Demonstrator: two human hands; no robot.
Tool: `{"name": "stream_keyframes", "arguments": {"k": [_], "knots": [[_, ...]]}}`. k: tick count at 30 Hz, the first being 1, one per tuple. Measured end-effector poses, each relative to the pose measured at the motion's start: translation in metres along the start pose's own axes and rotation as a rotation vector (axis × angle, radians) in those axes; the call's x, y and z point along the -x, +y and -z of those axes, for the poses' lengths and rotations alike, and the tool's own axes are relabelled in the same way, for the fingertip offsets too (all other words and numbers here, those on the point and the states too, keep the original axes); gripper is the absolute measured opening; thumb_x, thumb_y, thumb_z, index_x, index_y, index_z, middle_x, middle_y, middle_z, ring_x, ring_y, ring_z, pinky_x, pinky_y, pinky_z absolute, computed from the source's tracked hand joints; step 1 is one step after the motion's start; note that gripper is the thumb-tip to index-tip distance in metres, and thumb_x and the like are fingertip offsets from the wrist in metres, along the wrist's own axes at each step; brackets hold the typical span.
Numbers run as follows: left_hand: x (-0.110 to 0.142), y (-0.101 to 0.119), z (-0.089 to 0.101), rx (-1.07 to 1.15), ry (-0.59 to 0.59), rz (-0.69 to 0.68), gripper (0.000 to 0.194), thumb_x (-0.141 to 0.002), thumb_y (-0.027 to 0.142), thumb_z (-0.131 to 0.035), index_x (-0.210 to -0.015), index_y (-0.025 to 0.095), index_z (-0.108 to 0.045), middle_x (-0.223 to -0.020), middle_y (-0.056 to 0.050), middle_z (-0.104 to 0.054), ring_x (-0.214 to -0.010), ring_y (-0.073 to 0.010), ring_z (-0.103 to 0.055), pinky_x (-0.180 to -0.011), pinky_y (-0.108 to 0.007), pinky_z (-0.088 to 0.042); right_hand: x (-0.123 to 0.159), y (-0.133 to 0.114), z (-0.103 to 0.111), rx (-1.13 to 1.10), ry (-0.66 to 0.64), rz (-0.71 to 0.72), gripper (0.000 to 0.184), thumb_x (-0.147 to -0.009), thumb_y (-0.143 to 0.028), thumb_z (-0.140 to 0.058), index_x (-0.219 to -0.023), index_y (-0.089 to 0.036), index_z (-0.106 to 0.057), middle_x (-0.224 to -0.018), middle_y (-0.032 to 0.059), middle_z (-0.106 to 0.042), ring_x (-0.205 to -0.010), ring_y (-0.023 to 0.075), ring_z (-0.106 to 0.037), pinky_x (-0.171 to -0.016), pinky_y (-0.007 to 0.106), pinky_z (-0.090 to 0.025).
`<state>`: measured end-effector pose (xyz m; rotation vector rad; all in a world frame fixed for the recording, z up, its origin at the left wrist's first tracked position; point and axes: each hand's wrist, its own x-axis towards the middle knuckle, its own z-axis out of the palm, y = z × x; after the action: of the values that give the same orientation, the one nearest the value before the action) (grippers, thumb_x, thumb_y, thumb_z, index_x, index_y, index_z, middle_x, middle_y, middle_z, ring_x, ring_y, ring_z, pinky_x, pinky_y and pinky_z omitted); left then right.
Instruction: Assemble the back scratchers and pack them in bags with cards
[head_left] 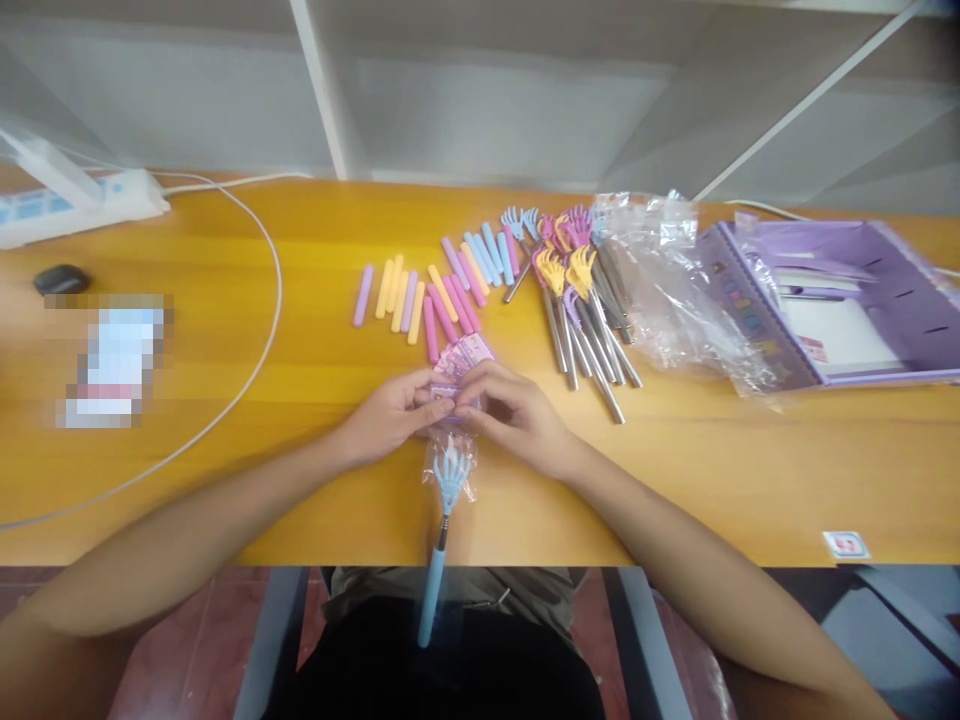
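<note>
My left hand [391,412] and my right hand [521,412] meet over the table, fingers pinched on a small purple-pink printed card [445,392]. Just below them lies a blue back scratcher [451,482] in a clear plastic bag [472,480]. Its claw points toward my hands, and its blue handle [431,597] sticks out over the table's front edge. More printed cards [469,352] lie fanned out just beyond my fingers. Whether the card is joined to the bag is hidden by my fingers.
Loose pink, yellow, purple and blue handle tubes [409,300] lie past the cards. Several back scratchers with metal rods [589,320] are heaped to the right, beside crumpled clear bags [660,300] and a purple box [810,378]. At left are a phone [120,350], mouse [61,279] and power strip [127,207].
</note>
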<state>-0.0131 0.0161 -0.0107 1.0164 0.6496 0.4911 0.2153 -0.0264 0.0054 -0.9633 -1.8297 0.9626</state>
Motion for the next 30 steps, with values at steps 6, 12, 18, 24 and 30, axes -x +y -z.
{"name": "stream_keyframes", "arguments": {"k": [6, 12, 18, 24, 30], "knots": [[-0.002, 0.0, 0.001, -0.056, -0.025, 0.013, 0.052, -0.096, 0.041, -0.082, -0.136, 0.015, -0.063, -0.109, -0.014, -0.083, -0.092, -0.0266, -0.084, -0.086, -0.036, -0.068, 0.004, 0.006, -0.003, -0.181, -0.039, -0.199, 0.031, -0.104, -0.022, -0.061, -0.134, -0.028, -0.056, -0.112, 0.0049, -0.066, -0.079, 0.0156, -0.059, -0.07, 0.031, -0.052], [-0.002, -0.001, 0.003, -0.087, -0.014, -0.018, 0.046, -0.097, 0.038, -0.08, -0.134, 0.013, -0.068, -0.121, -0.016, -0.081, -0.101, -0.0261, -0.083, -0.094, -0.037, -0.067, -0.004, -0.005, 0.027, -0.04, 0.286, -0.222, 0.016, -0.096, -0.021, -0.06, -0.111, -0.025, -0.062, -0.097, 0.0012, -0.061, -0.074, 0.0144, -0.054, -0.068, 0.03, -0.045], [-0.001, -0.003, 0.006, -0.037, -0.024, -0.025, 0.047, -0.099, 0.038, -0.076, -0.138, 0.012, -0.069, -0.122, -0.019, -0.081, -0.098, -0.0282, -0.084, -0.095, -0.044, -0.067, 0.034, -0.046, -0.006, -0.284, 0.303, -0.517, 0.016, -0.106, -0.039, -0.054, -0.112, -0.025, -0.058, -0.078, -0.004, -0.052, -0.056, 0.0117, -0.04, -0.052, 0.027, -0.032], [0.0, -0.001, 0.003, -0.054, -0.001, -0.042, 0.039, -0.097, 0.035, -0.076, -0.129, 0.013, -0.071, -0.118, -0.017, -0.082, -0.098, -0.0272, -0.083, -0.089, -0.039, -0.067, 0.078, -0.073, -0.066, -0.12, 0.106, -0.746, 0.03, -0.102, -0.044, -0.065, -0.123, -0.023, -0.061, -0.07, -0.0066, -0.049, -0.061, 0.014, -0.046, -0.058, 0.028, -0.036], [0.001, 0.0, 0.003, -0.075, -0.024, -0.03, 0.034, -0.095, 0.03, -0.076, -0.125, 0.014, -0.072, -0.123, -0.016, -0.081, -0.098, -0.0281, -0.083, -0.089, -0.041, -0.065, 0.072, -0.072, -0.08, 0.071, -0.005, -0.708, 0.034, -0.093, -0.039, -0.072, -0.072, -0.021, -0.052, -0.06, -0.0055, -0.05, -0.056, 0.0117, -0.043, -0.06, 0.029, -0.032]]}}
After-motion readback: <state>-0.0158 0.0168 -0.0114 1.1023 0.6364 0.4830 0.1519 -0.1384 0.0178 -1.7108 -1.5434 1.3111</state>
